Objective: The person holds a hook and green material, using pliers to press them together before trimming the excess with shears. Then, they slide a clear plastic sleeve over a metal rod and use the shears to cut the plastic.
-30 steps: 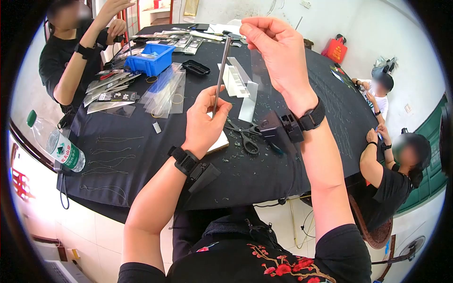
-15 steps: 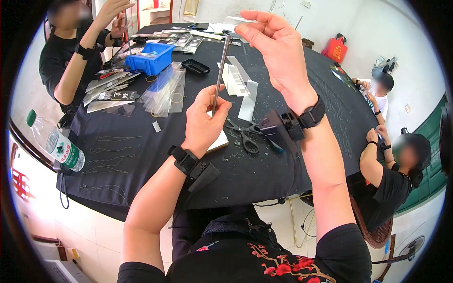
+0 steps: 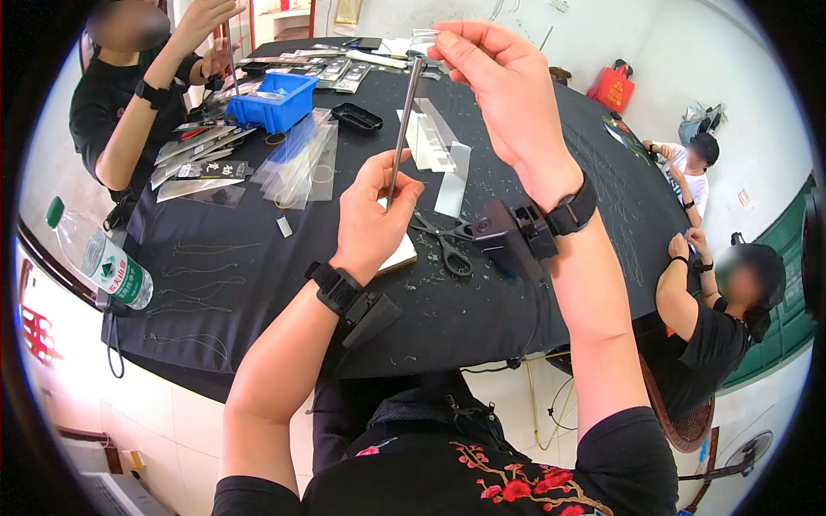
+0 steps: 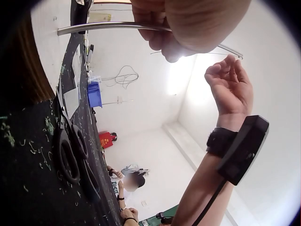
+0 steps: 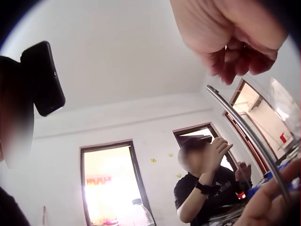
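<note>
My left hand [image 3: 374,211] grips a slim metal rod [image 3: 404,129] that stands nearly upright. In the left wrist view the rod's lower end meets a pale block [image 4: 44,28]. Beside the rod's top, my right hand [image 3: 516,103] has its thumb and forefinger pinched at a thin clear piece [image 3: 423,34]; its outline is faint. The right wrist view shows the right hand [image 5: 230,42] with curled fingers just above the rod's tip [image 5: 212,89]. A fine line [image 4: 212,52] runs toward its fingertips in the left wrist view.
Scissors [image 3: 454,258] lie right of the left hand among green scraps. Beyond are white strips [image 3: 426,146], a black tray [image 3: 357,118], clear sheets [image 3: 297,163] and a blue bin [image 3: 274,107]. A bottle [image 3: 120,275] stands at left. Other people sit around the table.
The clear piece by my right fingertips has swung upward and now shows less. My right fingers have shifted slightly. The left hand still grips the rod in much the same place.
</note>
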Demonstrator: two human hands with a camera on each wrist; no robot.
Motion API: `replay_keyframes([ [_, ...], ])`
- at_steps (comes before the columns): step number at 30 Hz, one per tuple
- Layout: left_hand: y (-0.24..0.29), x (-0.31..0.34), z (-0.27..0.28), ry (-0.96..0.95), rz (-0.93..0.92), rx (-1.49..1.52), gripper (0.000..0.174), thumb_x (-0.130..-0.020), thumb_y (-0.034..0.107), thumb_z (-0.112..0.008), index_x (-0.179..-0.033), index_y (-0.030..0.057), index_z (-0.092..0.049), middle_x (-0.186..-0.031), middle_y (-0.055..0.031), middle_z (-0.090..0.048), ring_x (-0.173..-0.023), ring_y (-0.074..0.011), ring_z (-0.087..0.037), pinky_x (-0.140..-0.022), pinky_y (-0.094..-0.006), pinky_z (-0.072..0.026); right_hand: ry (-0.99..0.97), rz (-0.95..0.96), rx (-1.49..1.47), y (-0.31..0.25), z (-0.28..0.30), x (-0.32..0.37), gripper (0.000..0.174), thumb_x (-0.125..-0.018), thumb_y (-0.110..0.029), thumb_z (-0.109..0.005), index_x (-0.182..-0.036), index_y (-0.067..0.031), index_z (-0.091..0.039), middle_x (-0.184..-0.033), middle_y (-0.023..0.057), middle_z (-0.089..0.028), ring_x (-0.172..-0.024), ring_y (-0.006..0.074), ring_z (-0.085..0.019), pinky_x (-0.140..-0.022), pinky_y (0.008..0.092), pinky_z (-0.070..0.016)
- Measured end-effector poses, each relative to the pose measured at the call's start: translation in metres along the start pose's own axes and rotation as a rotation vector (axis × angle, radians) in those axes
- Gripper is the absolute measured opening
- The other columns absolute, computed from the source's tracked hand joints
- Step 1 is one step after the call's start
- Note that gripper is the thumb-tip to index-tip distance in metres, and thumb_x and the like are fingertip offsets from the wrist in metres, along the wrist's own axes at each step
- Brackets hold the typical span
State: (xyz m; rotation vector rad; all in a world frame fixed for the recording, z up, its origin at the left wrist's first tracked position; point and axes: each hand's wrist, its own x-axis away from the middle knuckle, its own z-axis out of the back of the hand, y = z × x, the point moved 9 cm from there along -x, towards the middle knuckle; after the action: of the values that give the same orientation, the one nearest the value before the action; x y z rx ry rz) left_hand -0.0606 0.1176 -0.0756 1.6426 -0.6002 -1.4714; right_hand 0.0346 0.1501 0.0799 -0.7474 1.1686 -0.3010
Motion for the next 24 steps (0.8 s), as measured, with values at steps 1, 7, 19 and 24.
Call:
replay_keyframes([
  [1,0.0,0.0,0.0,-0.003,0.0,0.005,0.039,-0.079,0.001,-0.059,-0.115,-0.0002,-0.044,-0.077,0.0003,-0.054,-0.072,-0.0052,-0.051,-0.068,-0.0198,-0.041,-0.005,-0.047,-0.008,0.004,0.0,0.0,0.02,-0.084,-0.014,-0.057,-0.1,-0.0025,-0.061,-0.087,0.0036,-0.063,-0.082,0.0078,-0.057,-0.068,0.02,-0.041],
  [7,-0.001,0.0,0.004,0.083,-0.031,0.051,0.035,-0.074,0.003,-0.061,-0.108,0.0011,-0.052,-0.072,-0.0018,-0.059,-0.064,-0.0082,-0.053,-0.064,-0.0241,-0.0446,-0.005,-0.106,-0.058,0.007,-0.001,0.002,0.021,-0.083,-0.014,-0.057,-0.101,-0.0028,-0.061,-0.087,0.0029,-0.063,-0.081,0.0055,-0.054,-0.068,0.019,-0.0392],
  [19,0.003,0.001,0.0,0.005,-0.004,-0.015,0.038,-0.079,0.0,-0.059,-0.114,-0.0002,-0.045,-0.077,0.0004,-0.055,-0.071,-0.0054,-0.05,-0.068,-0.02,-0.0413,0.208,-0.036,0.015,-0.011,0.011,-0.002,0.009,-0.08,-0.006,-0.058,-0.083,0.002,-0.057,-0.065,0.0004,-0.057,-0.057,0.0036,-0.048,-0.05,0.0162,-0.0374],
  [24,0.001,0.001,-0.001,0.003,0.001,0.0,0.038,-0.079,0.0,-0.059,-0.114,-0.0001,-0.045,-0.077,0.0006,-0.054,-0.072,-0.0053,-0.05,-0.068,-0.0198,-0.0409,0.17,-0.017,0.168,-0.012,0.007,-0.003,0.01,-0.08,-0.007,-0.06,-0.083,0.0018,-0.057,-0.066,0.0014,-0.058,-0.058,0.0041,-0.049,-0.051,0.0166,-0.0384],
])
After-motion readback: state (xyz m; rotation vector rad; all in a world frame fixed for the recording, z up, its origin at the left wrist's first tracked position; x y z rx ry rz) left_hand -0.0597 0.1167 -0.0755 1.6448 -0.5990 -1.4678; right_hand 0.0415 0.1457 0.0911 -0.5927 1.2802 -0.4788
